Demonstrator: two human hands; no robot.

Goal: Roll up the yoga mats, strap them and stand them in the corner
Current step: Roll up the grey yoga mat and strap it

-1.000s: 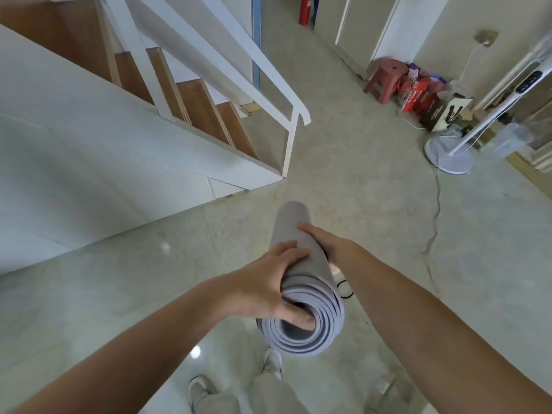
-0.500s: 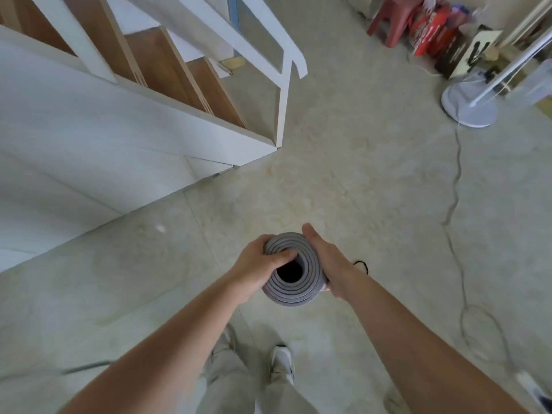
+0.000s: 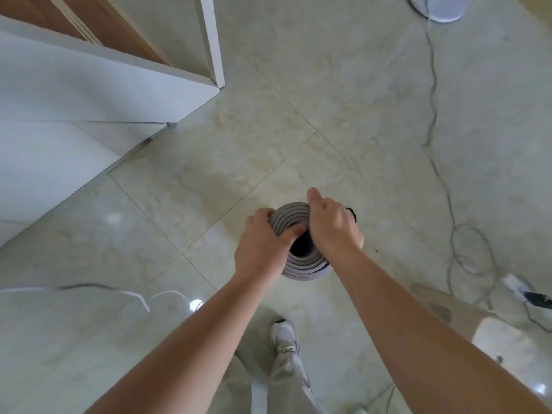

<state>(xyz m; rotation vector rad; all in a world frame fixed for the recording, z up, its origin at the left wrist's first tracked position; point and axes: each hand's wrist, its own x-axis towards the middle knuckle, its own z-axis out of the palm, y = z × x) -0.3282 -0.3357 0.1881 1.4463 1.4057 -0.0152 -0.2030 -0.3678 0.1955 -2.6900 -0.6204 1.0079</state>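
While the rolled grey yoga mat [image 3: 298, 264] is held upright, end-on to us above the tiled floor [image 3: 268, 144], the left hand [image 3: 263, 246] grips its rim with the thumb hooked into the dark core. The right hand [image 3: 331, 228] curls round the opposite side, a black loop [image 3: 352, 213] peeking out just beside it; both hands are clamped on the mat

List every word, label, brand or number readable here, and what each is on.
None can be read.
The rolled yoga mat, held by the left hand and the right hand, shows no print.
The fan base, the power strip and the shoe bear no legible marks.
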